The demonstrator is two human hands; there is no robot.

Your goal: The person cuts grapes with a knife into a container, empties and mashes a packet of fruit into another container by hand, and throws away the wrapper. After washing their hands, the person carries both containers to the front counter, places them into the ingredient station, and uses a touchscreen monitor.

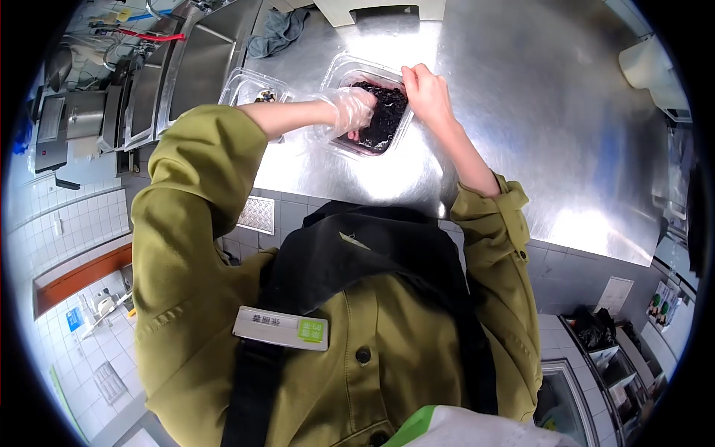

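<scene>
Your left hand (360, 109), inside a loose transparent plastic glove (337, 113), was down in the clear rectangular plastic container (342, 74), among glossy, near-black wet contents (389, 112); its fingers were partly hidden, so whether it gripped anything could not be told. Your bare right hand (427, 91) was curled closely on the container's right rim. The container sat on the brushed stainless-steel worktable (536, 97), in front of your body. Main hazard: the smooth tabletop offered little evident grip, so a hard sideways push by the left hand could have slid or tipped the container if the right hand's hold slackened. Secondary hazards: the baggy glove cuff could have dragged through the wet contents, and lifting too quickly could have dripped dark liquid onto the steel. To the left, a smaller clear plastic tub (237, 88) holding small mixed pieces (266, 97) lay partly behind your left forearm; a careless withdrawal on that side could have knocked it. A crumpled grey cloth (277, 33) lay beyond the tub, near the steel sink (216, 52). A pale, box-shaped unit (424, 10) stood beyond the container and limited reach in that direction.
</scene>
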